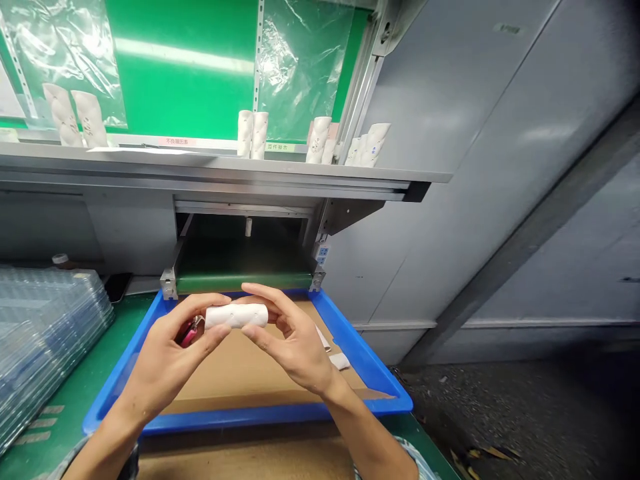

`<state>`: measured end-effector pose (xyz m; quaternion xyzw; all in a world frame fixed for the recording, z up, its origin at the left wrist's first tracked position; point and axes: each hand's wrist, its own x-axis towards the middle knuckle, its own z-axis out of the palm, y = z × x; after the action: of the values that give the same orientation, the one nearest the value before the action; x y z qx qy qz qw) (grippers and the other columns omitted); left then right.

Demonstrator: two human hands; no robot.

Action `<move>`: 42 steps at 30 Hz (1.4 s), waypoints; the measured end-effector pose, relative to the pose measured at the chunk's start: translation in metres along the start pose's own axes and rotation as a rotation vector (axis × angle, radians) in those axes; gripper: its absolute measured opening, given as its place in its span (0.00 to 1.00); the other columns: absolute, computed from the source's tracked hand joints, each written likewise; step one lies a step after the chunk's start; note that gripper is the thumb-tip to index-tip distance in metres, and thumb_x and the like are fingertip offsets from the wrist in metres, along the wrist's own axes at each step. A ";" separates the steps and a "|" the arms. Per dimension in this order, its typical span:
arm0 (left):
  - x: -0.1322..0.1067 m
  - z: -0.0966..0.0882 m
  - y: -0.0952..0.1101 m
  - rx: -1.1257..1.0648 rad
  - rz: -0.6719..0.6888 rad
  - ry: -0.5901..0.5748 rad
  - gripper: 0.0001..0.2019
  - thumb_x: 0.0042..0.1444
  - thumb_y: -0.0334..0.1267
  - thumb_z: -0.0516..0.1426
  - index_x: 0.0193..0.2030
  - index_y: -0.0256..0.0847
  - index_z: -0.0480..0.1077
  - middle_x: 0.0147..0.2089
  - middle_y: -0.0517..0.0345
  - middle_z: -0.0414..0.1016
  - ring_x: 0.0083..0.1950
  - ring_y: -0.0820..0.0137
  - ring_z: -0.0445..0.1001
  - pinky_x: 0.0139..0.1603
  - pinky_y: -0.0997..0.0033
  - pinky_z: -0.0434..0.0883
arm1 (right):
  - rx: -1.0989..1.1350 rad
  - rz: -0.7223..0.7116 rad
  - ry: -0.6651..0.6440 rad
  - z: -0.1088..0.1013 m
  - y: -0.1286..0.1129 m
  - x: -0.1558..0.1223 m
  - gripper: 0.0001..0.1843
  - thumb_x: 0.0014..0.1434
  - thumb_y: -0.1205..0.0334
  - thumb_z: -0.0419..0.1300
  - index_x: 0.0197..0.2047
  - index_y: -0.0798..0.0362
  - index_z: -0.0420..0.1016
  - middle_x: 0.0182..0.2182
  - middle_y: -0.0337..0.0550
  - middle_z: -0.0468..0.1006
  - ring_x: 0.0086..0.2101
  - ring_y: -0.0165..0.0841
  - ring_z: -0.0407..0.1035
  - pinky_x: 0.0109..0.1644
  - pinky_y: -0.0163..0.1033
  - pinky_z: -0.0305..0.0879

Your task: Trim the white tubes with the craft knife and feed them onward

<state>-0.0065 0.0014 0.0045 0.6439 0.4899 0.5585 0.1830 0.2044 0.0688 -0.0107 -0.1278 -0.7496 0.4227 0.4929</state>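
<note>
A short white cylinder [237, 315] with a dimpled surface lies level between my two hands, above the blue tray [240, 419]. My left hand [163, 353] pinches its left end between thumb and fingers. At the other end, my right hand [303, 350] grips it the same way, thumb below. Tucked inside my left hand is a small pink-red object [190, 332] with a metal part; its kind is mostly hidden. Two more white pieces, one a small white roll [340, 361], rest on the cardboard at the tray's right side, partly behind my right hand.
Behind the tray a green conveyor belt [240, 257] carries one small white cylinder [249, 227]. Overhead, a metal shelf [225, 168] holds several upright white cylinders [317, 140]. Stacked clear plastic trays [45, 347] stand at left, beside a dark phone-like object [119, 287]. A grey wall [410, 253] rises at right.
</note>
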 end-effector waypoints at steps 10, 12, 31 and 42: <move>-0.001 -0.002 -0.010 -0.022 0.028 -0.058 0.16 0.64 0.51 0.68 0.55 0.49 0.82 0.46 0.57 0.85 0.33 0.72 0.75 0.32 0.77 0.72 | 0.058 0.098 0.008 -0.006 -0.003 0.004 0.18 0.70 0.50 0.72 0.58 0.49 0.81 0.46 0.44 0.88 0.43 0.36 0.86 0.50 0.40 0.82; -0.001 -0.002 -0.011 -0.003 0.004 -0.059 0.18 0.64 0.53 0.68 0.57 0.48 0.81 0.44 0.58 0.84 0.30 0.73 0.71 0.26 0.77 0.67 | 0.009 0.062 0.012 -0.007 -0.005 0.004 0.16 0.69 0.55 0.73 0.57 0.49 0.82 0.50 0.45 0.88 0.49 0.37 0.85 0.55 0.40 0.81; 0.000 -0.004 -0.011 -0.022 -0.004 -0.104 0.16 0.66 0.53 0.67 0.57 0.53 0.81 0.40 0.62 0.82 0.25 0.76 0.60 0.22 0.77 0.62 | -0.145 -0.086 0.043 -0.010 -0.013 0.004 0.25 0.66 0.67 0.74 0.63 0.43 0.79 0.54 0.37 0.87 0.53 0.33 0.82 0.61 0.37 0.76; 0.000 -0.006 -0.009 0.065 0.041 -0.107 0.16 0.68 0.51 0.65 0.57 0.48 0.81 0.46 0.57 0.85 0.32 0.73 0.73 0.32 0.76 0.70 | -0.230 -0.076 0.017 -0.011 -0.014 0.005 0.19 0.67 0.65 0.73 0.59 0.47 0.80 0.51 0.40 0.87 0.51 0.35 0.82 0.59 0.39 0.77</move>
<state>-0.0155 0.0033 -0.0005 0.6885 0.4840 0.5105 0.1763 0.2146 0.0686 0.0050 -0.1587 -0.7931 0.3141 0.4971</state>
